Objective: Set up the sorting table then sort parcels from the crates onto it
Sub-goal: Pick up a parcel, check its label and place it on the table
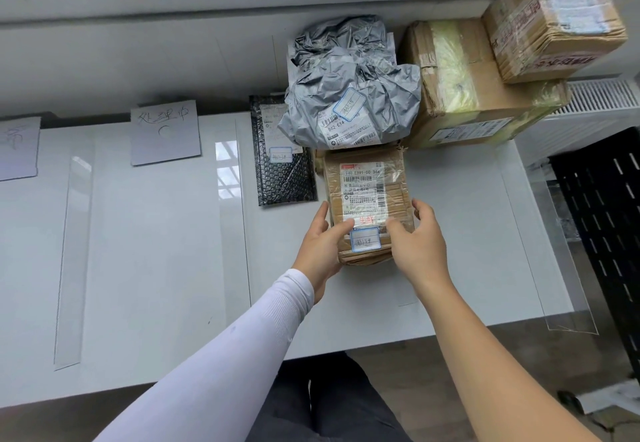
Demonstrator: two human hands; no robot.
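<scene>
A small brown cardboard parcel (367,195) with a white shipping label and a blue-edged sticker lies on the white sorting table (156,251). My left hand (322,247) grips its left near corner, thumb on top. My right hand (419,237) holds its right near corner, fingers curled round the edge. Behind it lie a grey poly-bag parcel (349,109) and a black bubble mailer (284,178). To the right stands a large taped carton (464,88) with a smaller carton (550,22) stacked on top.
Two handwritten paper signs, one (165,131) at the table's back middle and another (17,147) at the far left, mark zones. Clear tape strips (71,261) divide the tabletop. A black perforated crate (602,219) stands at the right. A white radiator (602,95) is behind it.
</scene>
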